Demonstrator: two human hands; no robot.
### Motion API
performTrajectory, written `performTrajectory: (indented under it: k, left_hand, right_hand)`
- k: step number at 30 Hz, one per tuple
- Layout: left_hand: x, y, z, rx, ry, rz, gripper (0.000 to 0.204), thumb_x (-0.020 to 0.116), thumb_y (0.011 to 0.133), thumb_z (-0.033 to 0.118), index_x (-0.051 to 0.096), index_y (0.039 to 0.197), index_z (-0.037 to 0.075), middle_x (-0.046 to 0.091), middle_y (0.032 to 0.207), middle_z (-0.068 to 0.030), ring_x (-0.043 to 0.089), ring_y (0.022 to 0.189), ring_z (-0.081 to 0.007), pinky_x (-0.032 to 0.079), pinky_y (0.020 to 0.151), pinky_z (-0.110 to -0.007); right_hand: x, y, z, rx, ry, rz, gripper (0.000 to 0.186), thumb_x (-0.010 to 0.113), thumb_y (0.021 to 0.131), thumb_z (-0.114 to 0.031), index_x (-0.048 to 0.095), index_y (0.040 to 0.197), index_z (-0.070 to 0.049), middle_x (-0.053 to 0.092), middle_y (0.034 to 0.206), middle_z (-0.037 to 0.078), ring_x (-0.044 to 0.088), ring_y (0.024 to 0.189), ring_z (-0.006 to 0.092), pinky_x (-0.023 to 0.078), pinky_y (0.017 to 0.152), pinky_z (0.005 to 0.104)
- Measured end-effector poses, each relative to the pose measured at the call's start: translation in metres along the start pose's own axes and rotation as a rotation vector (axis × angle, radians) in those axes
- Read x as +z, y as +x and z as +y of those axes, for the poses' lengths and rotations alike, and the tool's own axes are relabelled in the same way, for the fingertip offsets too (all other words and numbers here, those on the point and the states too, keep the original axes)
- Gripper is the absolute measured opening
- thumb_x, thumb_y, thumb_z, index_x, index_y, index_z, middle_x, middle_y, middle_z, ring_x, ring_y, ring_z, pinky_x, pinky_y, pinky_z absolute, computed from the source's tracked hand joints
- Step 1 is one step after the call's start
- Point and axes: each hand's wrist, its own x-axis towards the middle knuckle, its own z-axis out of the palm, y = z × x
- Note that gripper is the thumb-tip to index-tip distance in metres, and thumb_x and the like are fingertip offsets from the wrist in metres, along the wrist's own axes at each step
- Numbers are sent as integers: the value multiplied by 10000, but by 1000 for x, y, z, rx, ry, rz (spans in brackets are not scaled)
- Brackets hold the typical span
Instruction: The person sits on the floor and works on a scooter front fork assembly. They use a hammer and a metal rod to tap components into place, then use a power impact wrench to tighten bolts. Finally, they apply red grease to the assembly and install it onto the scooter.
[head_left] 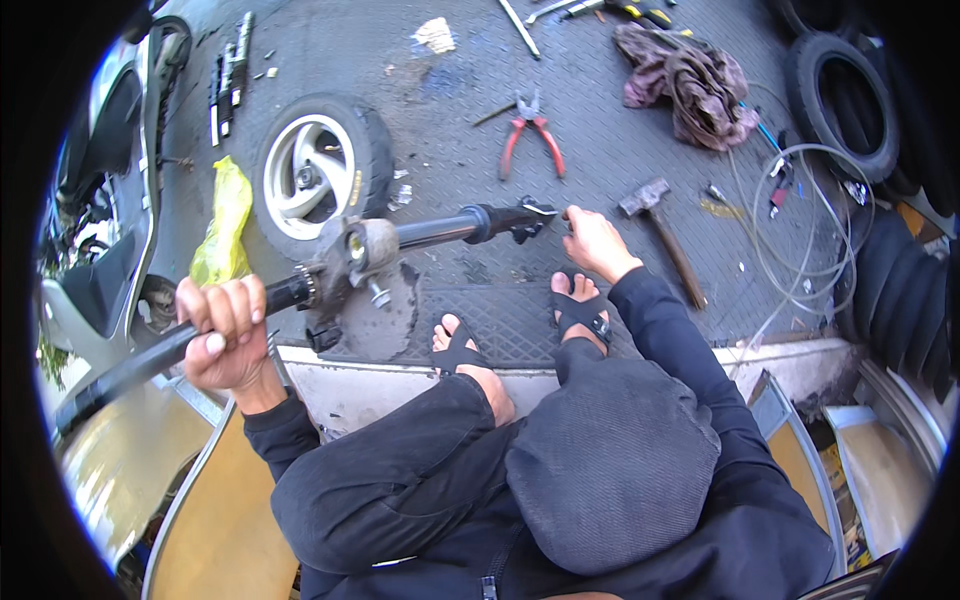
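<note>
My left hand [222, 328] is wrapped round the black end of a long motorbike fork tube [428, 230], which slants up to the right over the floor. A grey cast clamp [372, 245] with a bolt sits midway along it. My right hand [598, 243] is close to the tube's far, black end, its thumb and fingertips together. What they hold, if anything, is too small to make out. Red-handled pliers [533, 135] lie beyond that end. To the right of my right hand lies a hammer [662, 235] with a wooden handle.
A wheel [358, 140] with pale spokes and a yellow plastic bag [226, 220] lie left. A scooter [110, 190] stands at the far left. To the right are a brown rag [690, 85], coiled clear hose [800, 255] and a loose tyre [797, 85]. My sandalled feet rest below the tube.
</note>
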Motion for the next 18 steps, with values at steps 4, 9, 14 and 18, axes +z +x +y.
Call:
performTrajectory:
  k: [4, 9, 14, 18]
  left_hand:
    - [0, -3, 1, -47, -47, 142, 207, 624, 770, 96, 432, 833, 144, 379, 577, 26, 381, 517, -134, 401, 666, -355]
    - [2, -6, -3, -72, -89, 411, 170, 595, 843, 64, 449, 848, 150, 348, 586, 34, 375, 539, -135, 396, 674, -363]
    - [7, -17, -9, -63, -154, 531, 134, 561, 840, 6, 473, 829, 107, 398, 582, 13, 443, 509, -152, 466, 664, -386]
    - [15, -17, -11, -76, -149, 616, 144, 562, 846, 8, 457, 845, 107, 423, 604, 11, 447, 507, -133, 451, 630, -373]
  right_hand:
    - [3, 7, -11, -33, 30, 5, 333, 714, 856, -112, 602, 1144, 12, 719, 1062, 283, 690, 1033, 497, 559, 875, 567]
    - [-3, 5, -21, -119, 24, 136, 333, 720, 881, -104, 639, 1177, 26, 747, 1037, 251, 727, 1004, 452, 581, 880, 497]
    - [-49, 0, -70, -69, 125, 222, 287, 715, 950, -87, 680, 1211, 27, 770, 1087, 218, 765, 1022, 346, 590, 901, 424]
    - [-128, 7, -170, -272, 486, 173, 255, 680, 1003, -33, 681, 1251, 29, 755, 1155, 100, 700, 1067, 168, 546, 970, 321]
